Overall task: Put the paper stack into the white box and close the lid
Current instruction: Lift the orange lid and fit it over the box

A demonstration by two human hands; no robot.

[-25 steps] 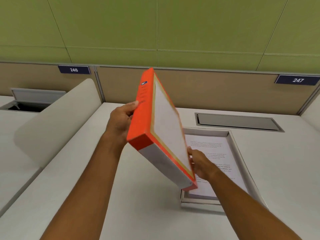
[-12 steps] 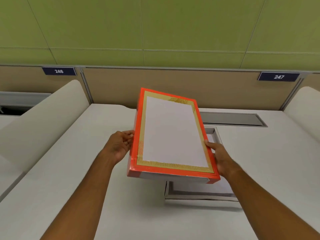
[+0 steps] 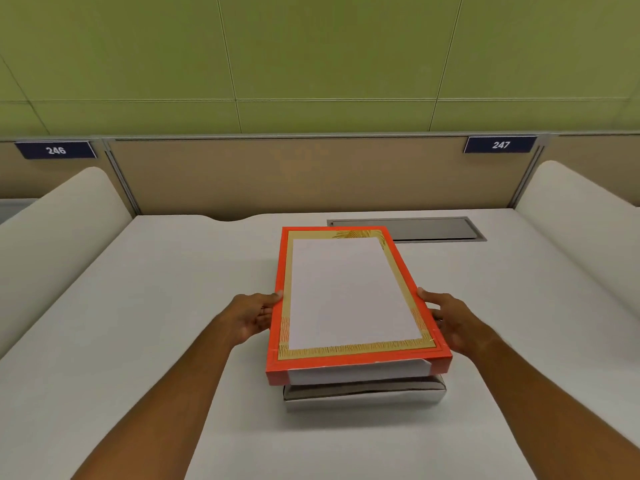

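Gripping lid over white box, both hands clamped; white desk, green wall behind.

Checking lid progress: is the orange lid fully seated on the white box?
No, the orange lid sits raised, with the white box rim exposed below its near edge.

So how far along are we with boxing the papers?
The paper stack cannot be seen now, hidden under the lid. In hand: the left hand and right hand hold the orange-rimmed lid over the white box. Left: a gap shows at the near edge, so the lid isn't seated.
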